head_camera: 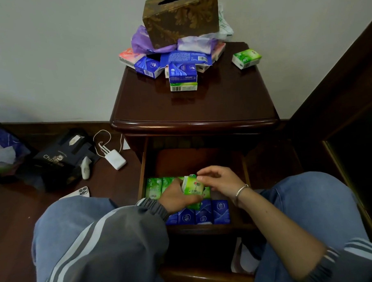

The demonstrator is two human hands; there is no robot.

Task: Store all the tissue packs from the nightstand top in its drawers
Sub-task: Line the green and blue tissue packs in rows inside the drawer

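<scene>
Head view: my left hand (175,195) grips a green tissue pack (194,188) over the drawer (142,174) near its front edge; my right hand (222,180) pinches the pack's top with curled fingers.

Cut off at the top edge: tissue box (179,17). Hidden behind the green pack (194,188): left hand (174,196) fingertips. Half under a knee (83,211): phone (78,192).

Left grip (175,196) clasped below, right grip (219,180) pinching just above, beside it
</scene>
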